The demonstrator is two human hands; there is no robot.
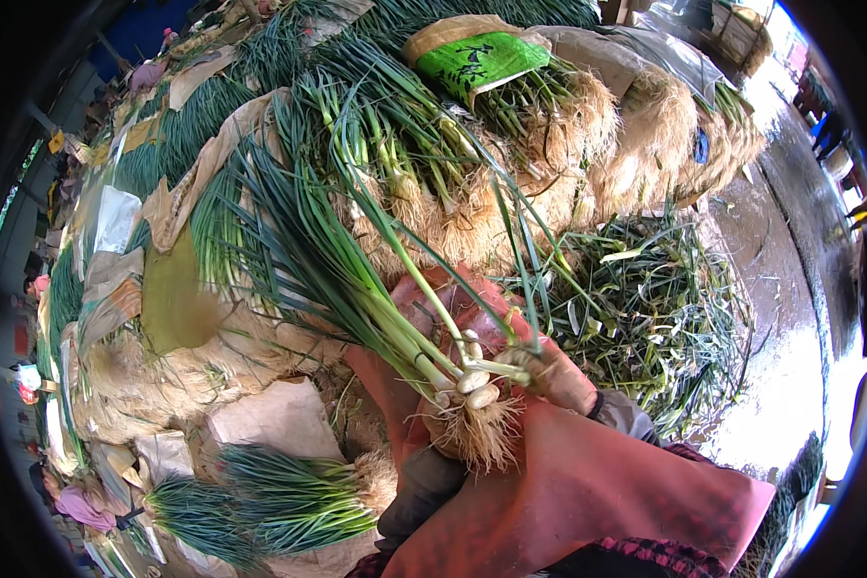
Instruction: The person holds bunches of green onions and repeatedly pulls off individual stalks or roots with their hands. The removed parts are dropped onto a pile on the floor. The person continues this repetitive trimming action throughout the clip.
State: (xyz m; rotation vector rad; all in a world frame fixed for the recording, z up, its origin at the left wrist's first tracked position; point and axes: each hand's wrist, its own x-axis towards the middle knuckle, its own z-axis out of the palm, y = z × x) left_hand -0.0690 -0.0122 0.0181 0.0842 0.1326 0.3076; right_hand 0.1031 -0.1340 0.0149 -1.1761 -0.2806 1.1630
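Note:
Across my lap lies a bunch of long green onions (412,347), their leaves reaching up and left and their pale roots (480,433) hanging down. My left hand (482,397) is closed around the white ends, its pale fingertips showing in front; the roots hide much of the rest. Close beside it on the right, my right hand (560,377) grips a pale onion stalk (506,370) that sticks out sideways. Loose green leaves (524,282) trail above that hand. A reddish apron (585,477) covers my lap beneath both hands.
Stacked green onions (397,137) with matted roots stand ahead, partly under sacks and a green printed sheet (477,63). Stripped leaves (643,311) are heaped at right beside wet floor (773,289). Onion bundles (296,498) lie lower left, near a person in pink (87,506).

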